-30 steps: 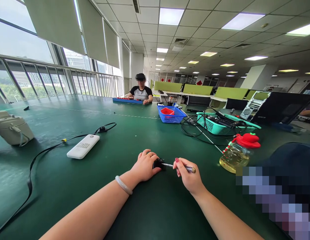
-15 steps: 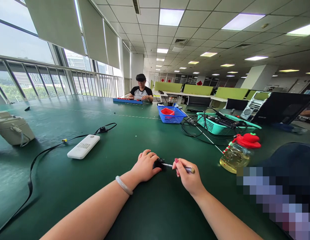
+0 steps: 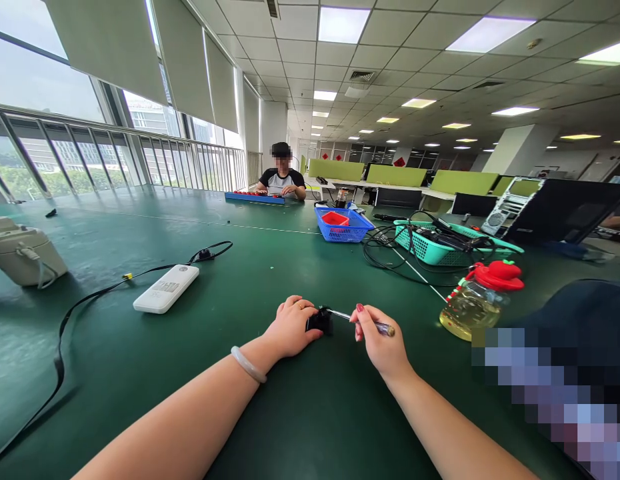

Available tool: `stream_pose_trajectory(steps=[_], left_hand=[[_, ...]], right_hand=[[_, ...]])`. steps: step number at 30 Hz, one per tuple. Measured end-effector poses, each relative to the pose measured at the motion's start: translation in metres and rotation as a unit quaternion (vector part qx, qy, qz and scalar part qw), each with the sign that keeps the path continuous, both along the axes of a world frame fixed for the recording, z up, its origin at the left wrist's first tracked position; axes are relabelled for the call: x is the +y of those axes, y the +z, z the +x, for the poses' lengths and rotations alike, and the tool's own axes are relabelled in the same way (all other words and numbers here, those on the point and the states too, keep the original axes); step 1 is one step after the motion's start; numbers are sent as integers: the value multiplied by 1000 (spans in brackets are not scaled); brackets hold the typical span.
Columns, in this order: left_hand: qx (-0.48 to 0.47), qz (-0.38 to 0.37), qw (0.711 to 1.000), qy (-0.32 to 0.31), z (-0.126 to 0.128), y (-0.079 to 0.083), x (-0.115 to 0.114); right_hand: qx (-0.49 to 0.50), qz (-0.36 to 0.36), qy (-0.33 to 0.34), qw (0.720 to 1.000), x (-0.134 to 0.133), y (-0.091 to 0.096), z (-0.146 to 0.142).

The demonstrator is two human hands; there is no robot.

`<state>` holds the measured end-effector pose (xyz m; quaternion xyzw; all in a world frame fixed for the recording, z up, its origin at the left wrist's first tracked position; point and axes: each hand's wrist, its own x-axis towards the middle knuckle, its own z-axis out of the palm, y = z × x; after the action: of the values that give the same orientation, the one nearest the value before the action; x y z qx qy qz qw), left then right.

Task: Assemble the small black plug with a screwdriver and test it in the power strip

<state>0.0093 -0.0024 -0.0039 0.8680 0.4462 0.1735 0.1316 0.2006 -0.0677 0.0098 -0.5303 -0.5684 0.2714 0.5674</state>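
Observation:
My left hand (image 3: pixel 291 328) lies low on the green table, its fingers and thumb closed around a small black block-like part (image 3: pixel 321 323). Fine details of that part are too small to make out. In my right hand (image 3: pixel 379 341) is a screwdriver (image 3: pixel 386 329) with a see-through handle and a thin metal shaft, pinched between thumb and fingers. Its shaft points left, and the tip is at the upper right edge of the black part; whether it touches cannot be told. A pale bangle (image 3: pixel 249 365) circles my left wrist.
A white power bank (image 3: pixel 167 289) and a black strap (image 3: pixel 65 328) lie to the left. On the right stand a red-lidded bottle (image 3: pixel 473 310), a teal basket (image 3: pixel 425 248) of cables and a blue basket (image 3: pixel 343 233). Across the table sits another person (image 3: pixel 281 179).
The screwdriver tip has shifted up along the black part to its upper edge, and my right hand has moved slightly right. My left hand keeps its hold. The view has tilted a little.

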Motion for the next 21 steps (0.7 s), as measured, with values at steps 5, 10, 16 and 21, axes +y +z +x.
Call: stream_pose_trajectory(steps=[5,10,16,21], left_hand=[[-4,2,1000,4,1,1,-1],[-4,3,1000,4,2,2,-2],[-11,10,1000,2,3,5,-2],[-17,19,1000,-11,2,7,-1]], right_hand=[[-42,-29,-5,999,8,-8,4],[-48,5,-6,999,8,-8,3],[-34,32,-12,999,3,-2,4],[-8,21,-8,1000,4,-4,7]])
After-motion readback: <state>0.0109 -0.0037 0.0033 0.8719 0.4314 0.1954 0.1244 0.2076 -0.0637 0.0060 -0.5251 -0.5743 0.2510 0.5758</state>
